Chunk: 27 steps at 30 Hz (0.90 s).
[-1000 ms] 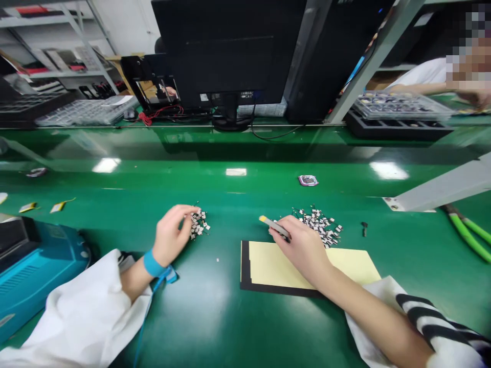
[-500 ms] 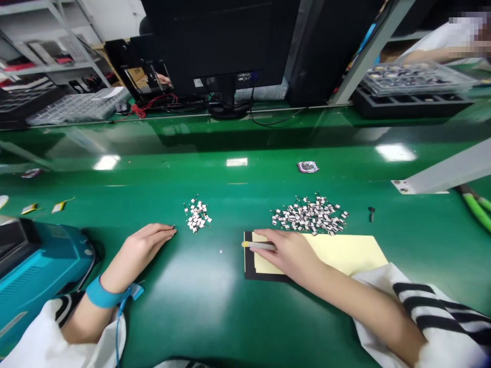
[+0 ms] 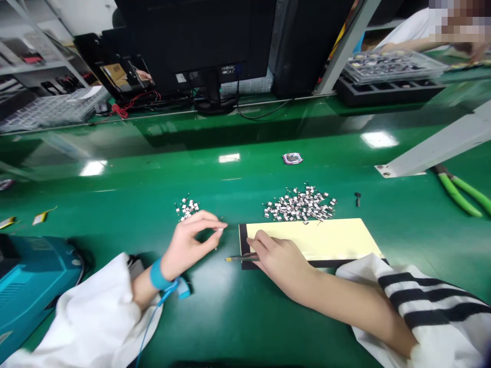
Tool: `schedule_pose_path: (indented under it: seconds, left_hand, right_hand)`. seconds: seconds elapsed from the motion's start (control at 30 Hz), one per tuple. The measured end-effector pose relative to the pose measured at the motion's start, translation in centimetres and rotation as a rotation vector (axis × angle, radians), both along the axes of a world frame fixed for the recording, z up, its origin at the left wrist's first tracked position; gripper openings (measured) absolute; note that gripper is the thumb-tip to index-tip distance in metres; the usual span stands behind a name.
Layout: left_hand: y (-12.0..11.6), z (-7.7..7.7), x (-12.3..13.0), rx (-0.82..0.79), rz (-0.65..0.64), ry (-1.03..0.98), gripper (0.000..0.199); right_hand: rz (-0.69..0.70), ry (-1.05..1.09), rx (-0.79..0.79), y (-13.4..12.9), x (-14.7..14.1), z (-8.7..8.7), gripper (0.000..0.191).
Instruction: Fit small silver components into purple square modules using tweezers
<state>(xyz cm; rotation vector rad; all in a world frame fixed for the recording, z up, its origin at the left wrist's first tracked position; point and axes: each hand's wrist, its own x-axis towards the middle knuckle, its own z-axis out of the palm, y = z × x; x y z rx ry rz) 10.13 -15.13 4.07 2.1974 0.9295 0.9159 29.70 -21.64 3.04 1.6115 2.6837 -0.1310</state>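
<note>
Your left hand (image 3: 190, 245) sits just below the smaller heap of tiny metal components (image 3: 187, 208), with the thumb and fingertips curved toward each other and a narrow gap between them; the view is too coarse to be sure whether anything tiny lies in that gap. Your right hand (image 3: 278, 255) rests on the near edge of a pale yellow card (image 3: 310, 240), its fingers together and clamped on slim yellow-tipped tweezers (image 3: 241, 258), which point toward nine o'clock across the edge of a black backing sheet (image 3: 243, 240). The larger heap of components (image 3: 301, 204) lies at one o'clock from that hand, along the card's far edge. A small black part (image 3: 357, 198) sits at three o'clock from that heap, and a purple-rimmed part (image 3: 292, 158) at twelve. A blue wrist strap (image 3: 157, 276) circles your left wrist, and its blue cord (image 3: 151, 327) runs off toward six o'clock. A teal machine (image 3: 30, 271) stands at nine o'clock from your left hand. Green-handled pliers (image 3: 458, 191) lie at two o'clock from your right hand on the green workbench (image 3: 245, 317). At far upper right, a co-worker's hand (image 3: 466, 48) is beyond a clear tray (image 3: 391, 66).
</note>
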Motion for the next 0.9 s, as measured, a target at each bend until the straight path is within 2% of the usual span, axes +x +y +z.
schedule_pose_path:
  seconds: [0.13, 0.23, 0.3, 0.47, 0.6, 0.7, 0.8, 0.9]
  left_hand:
    - [1.2, -1.5, 4.3, -0.139, -0.013, -0.196, 0.013]
    - [1.3, -2.3, 5.5, -0.261, -0.028, -0.28, 0.021]
    - [1.1, -2.5, 5.5, -0.27, -0.024, -0.275, 0.028]
    - [0.8, -2.2, 4.8, -0.162, 0.022, -0.194, 0.039]
    - [0.5, -2.0, 4.8, -0.007, 0.002, -0.103, 0.041]
    - [0.3, -2.2, 4.9, 0.178, -0.011, -0.045, 0.04]
    - [0.3, -2.4, 4.9, 0.338, -0.017, 0.003, 0.036]
    - [0.4, -2.4, 4.8, 0.416, -0.022, 0.044, 0.033]
  right_hand:
    - [-0.024, -0.022, -0.054, -0.2, -0.4, 0.3, 0.019]
    - [-0.053, 0.019, -0.113, 0.3, -0.5, 0.5, 0.018]
    - [-0.07, 0.113, -0.165, 0.9, -0.2, 0.5, 0.019]
    - [-0.165, 0.532, -0.33, 2.8, 1.7, 0.2, 0.003]
    - [-0.339, 0.993, -0.409, 4.0, 2.7, 0.0, 0.016]
    - [-0.345, 1.32, -0.499, 4.3, 2.5, -0.4, 0.018]
    - [-0.311, 1.416, -0.549, 4.2, 2.0, -0.8, 0.018]
    - [-0.313, 1.424, -0.542, 4.1, 1.8, -0.9, 0.019]
